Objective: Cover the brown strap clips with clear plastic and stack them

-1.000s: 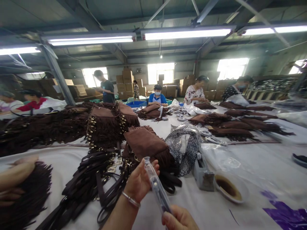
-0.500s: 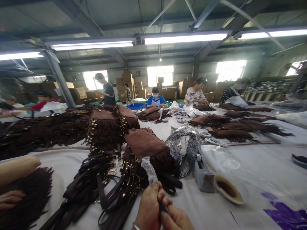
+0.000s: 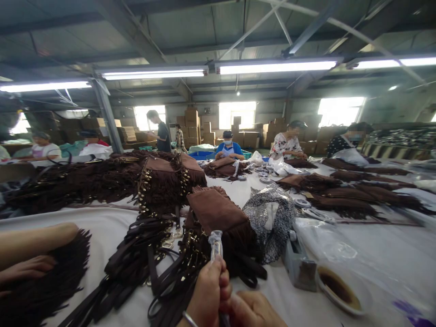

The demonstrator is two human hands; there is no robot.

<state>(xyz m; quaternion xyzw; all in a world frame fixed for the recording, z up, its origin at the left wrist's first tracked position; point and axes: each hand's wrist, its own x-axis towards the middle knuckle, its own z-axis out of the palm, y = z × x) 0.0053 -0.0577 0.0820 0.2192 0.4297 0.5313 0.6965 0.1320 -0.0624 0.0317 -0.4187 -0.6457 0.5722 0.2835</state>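
A clear plastic wrap (image 3: 215,245) sticks up from my left hand (image 3: 208,284), whose fingers are closed around what looks like a dark strap with its end wrapped. My right hand (image 3: 254,309) is closed on the lower part of the same strap, just below and right of the left. Right behind them lies a brown fringed bag (image 3: 220,211). Dark straps (image 3: 127,268) with gold-coloured buckles and clasps spread to the left of my hands. What exactly sits inside the plastic is hard to make out.
At right stand a black-and-white patterned bag (image 3: 269,222), a grey tape dispenser (image 3: 299,268) and a bowl of brown liquid (image 3: 340,290). A co-worker's arm (image 3: 37,240) rests over dark fringe at left. More brown bags (image 3: 166,181) are piled behind; several people sit across the table.
The view has shifted left and tilted upward, so things appear further right and slightly lower. My hands keep hold of the strap, and its plastic-wrapped end now points more upright.
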